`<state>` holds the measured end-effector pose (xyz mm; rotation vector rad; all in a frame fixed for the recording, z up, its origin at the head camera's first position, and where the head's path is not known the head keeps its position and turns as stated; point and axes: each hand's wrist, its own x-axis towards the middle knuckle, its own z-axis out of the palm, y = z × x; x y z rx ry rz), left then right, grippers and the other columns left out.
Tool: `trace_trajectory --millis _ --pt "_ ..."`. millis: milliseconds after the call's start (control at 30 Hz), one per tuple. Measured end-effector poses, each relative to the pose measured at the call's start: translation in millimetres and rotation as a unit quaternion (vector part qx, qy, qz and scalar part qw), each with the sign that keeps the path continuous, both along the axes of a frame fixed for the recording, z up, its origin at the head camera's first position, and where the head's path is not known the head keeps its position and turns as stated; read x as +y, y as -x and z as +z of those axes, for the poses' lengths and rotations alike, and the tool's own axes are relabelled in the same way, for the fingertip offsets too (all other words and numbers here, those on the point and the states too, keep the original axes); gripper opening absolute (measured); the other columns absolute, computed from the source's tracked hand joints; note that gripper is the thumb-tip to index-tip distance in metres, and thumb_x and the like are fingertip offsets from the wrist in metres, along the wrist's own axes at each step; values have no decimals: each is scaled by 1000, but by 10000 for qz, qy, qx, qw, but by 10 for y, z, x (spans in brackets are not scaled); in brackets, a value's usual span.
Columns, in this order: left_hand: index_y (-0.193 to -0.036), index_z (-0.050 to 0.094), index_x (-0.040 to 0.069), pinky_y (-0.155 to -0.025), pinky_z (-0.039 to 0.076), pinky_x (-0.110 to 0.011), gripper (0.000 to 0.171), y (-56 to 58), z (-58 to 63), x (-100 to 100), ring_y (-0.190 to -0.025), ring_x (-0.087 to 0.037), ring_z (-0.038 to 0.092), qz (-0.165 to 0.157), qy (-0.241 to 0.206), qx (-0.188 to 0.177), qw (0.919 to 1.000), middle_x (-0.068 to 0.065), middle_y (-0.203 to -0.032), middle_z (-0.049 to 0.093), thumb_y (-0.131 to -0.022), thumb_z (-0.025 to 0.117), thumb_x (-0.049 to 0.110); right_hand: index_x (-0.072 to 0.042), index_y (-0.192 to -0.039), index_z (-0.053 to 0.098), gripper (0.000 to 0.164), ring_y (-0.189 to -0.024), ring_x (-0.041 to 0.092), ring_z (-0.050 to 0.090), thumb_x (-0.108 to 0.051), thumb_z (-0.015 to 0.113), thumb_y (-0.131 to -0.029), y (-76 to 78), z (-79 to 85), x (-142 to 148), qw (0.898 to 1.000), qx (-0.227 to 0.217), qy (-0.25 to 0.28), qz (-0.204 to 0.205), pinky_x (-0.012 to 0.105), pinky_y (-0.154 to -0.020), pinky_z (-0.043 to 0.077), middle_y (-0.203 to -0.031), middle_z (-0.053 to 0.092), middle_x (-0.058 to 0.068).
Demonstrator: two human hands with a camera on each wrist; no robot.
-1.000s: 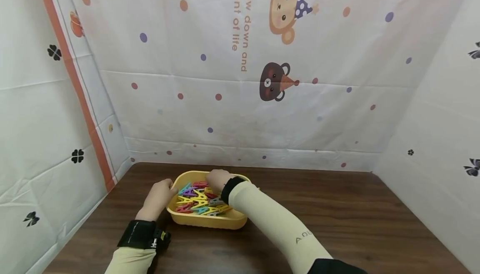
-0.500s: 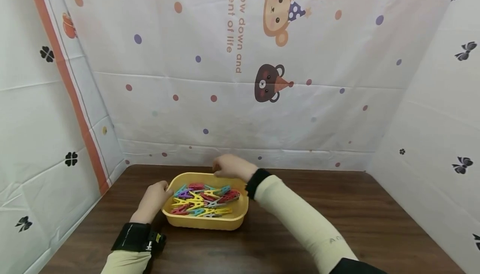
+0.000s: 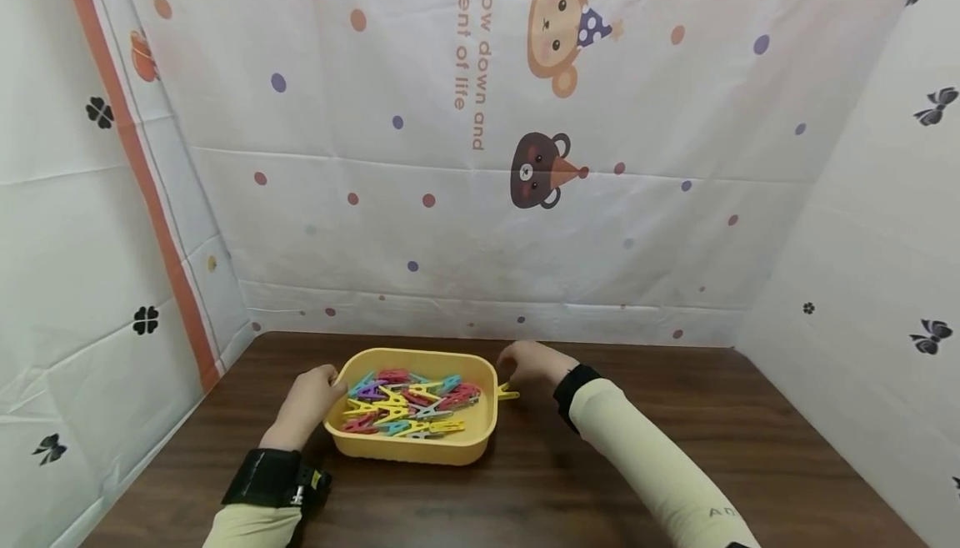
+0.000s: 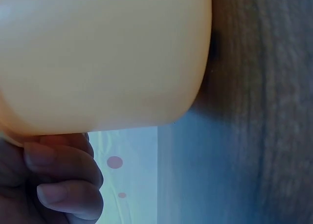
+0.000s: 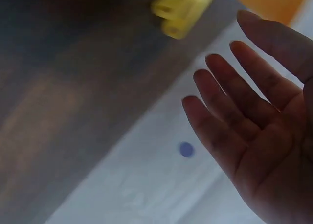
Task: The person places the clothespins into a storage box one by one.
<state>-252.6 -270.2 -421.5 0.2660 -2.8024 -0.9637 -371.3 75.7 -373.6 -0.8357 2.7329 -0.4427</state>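
A yellow plastic basket point(image 3: 408, 449) stands on the table, with a heap of coloured clothespins point(image 3: 408, 404) inside. My left hand point(image 3: 309, 398) grips its left rim; in the left wrist view curled fingers point(image 4: 63, 170) lie against the basket wall point(image 4: 107, 62). On the right side of the basket, a yellow clothespin point(image 3: 507, 392) sticks outward at the rim. My right hand point(image 3: 534, 364) is just behind and right of that clothespin. In the right wrist view its fingers are extended and hold nothing, apart from the blurred yellow clothespin point(image 5: 183, 11).
The brown wooden table point(image 3: 637, 448) extends right and forward of the basket. A white printed cloth point(image 3: 420, 223) hangs at the back, with more cloth point(image 3: 862, 298) along the right and left sides.
My right hand has lifted out of the basket, passed over its back rim and come down on the right side, by the yellow clothespin. My left hand keeps its grip on the rim.
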Motion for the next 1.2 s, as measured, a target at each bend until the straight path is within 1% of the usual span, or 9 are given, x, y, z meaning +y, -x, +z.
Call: trace_trajectory --millis 200,333,433,567,633,767,967,1067,1200 --pt "-74 43 6 -58 33 -29 28 27 -31 31 -62 -18 41 39 -1 33 10000 -3 -68 34 -98 56 13 -8 -102 74 21 -85 17 60 1 77 -83 55 -172 24 9998 -53 -178 38 38 -84 55 -97 71 4" --pt "-74 44 6 -58 33 -29 27 51 -32 36 -63 -18 41 25 -15 32 10000 -3 -68 35 -97 57 13 -10 -98 74 20 -82 14 59 2 77 -82 67 -219 40 9996 -14 -214 158 36 -82 55 -93 71 2" --pt "-74 44 6 -58 33 -29 27 55 -26 30 -62 -18 42 6 -29 59 10000 -3 -67 36 -96 57 13 -9 -92 73 15 -80 15 59 1 79 -82 84 -250 43 9987 335 -293 263 37 -80 55 -89 71 3" --pt "-74 43 6 -57 33 -29 27 39 0 1 -62 -18 41 -4 -24 67 10000 -3 -67 35 -96 56 13 -7 -93 72 11 -80 16 60 -1 78 -84 84 -251 62 9977 557 -349 181 39 -81 55 -89 71 5" --pt "-74 43 6 -58 33 -29 27 31 16 -21 -63 -18 42 5 -10 35 10000 -3 -68 36 -96 56 13 -7 -94 73 10 -80 16 59 -3 77 -86 76 -221 77 9983 498 -309 49 39 -81 55 -90 71 5" --pt "-76 45 5 -58 34 -29 25 31 18 -66 -64 -19 43 39 39 -38 10000 -4 -69 36 -96 56 13 -7 -96 73 9 -81 17 60 -5 75 -87 89 -80 96 9978 627 -214 -50 37 -79 54 -93 71 6" --pt "-76 46 5 -58 35 -29 24 49 -11 -69 -65 -19 44 -12 -2 -56 10000 -4 -69 37 -96 57 13 -2 -107 72 18 -81 21 60 -6 69 -90 58 342 -10 9946 1004 -145 -214 37 -77 52 -100 71 13" --pt "-76 46 5 -58 35 -29 24 56 -21 -57 -65 -19 44 -38 -51 -53 10000 -4 -69 38 -96 57 13 -3 -102 72 13 -74 19 54 -6 69 -90 -55 555 -188 9930 1122 -221 -281 32 -70 47 -92 70 11" --pt "-77 47 5 -58 36 -28 23 62 -26 -48 -65 -19 45 4 -104 -91 9999 -4 -69 39 -96 56 13 -5 -89 71 4 -69 16 49 -4 73 -86 -283 710 -514 9894 1155 -882 13 29 -64 42 -83 65 5"
